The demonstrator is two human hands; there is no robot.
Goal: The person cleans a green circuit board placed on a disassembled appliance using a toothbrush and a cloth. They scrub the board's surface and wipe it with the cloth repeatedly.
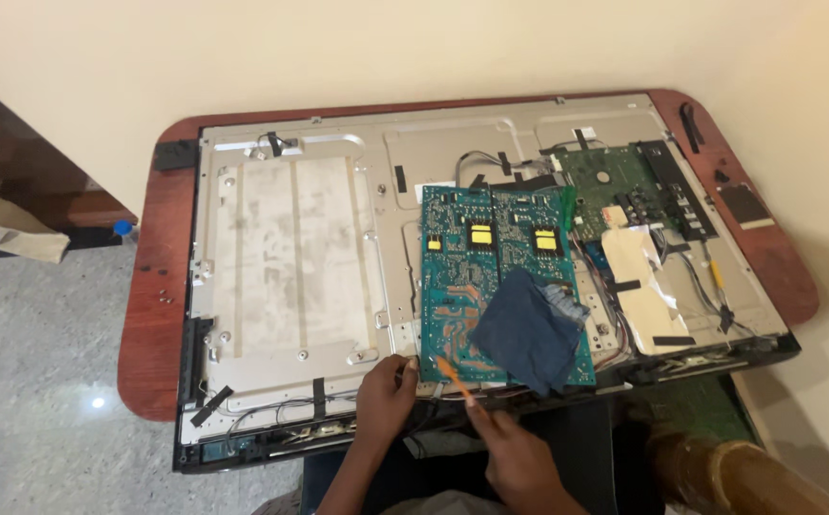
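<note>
A single head-worn camera looked steeply down and forward from the near edge of the tabletop [152, 315], close enough that the opened television back [290, 257] filled most of the frame. The wall [386, 48] closed the far side, and floor tiles [33, 381] showed at left.

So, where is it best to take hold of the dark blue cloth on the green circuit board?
Pinch the dark blue cloth at its raised upper right corner, coming from the right. That frayed corner lifts off the green circuit board, while the rest lies flat.
</note>
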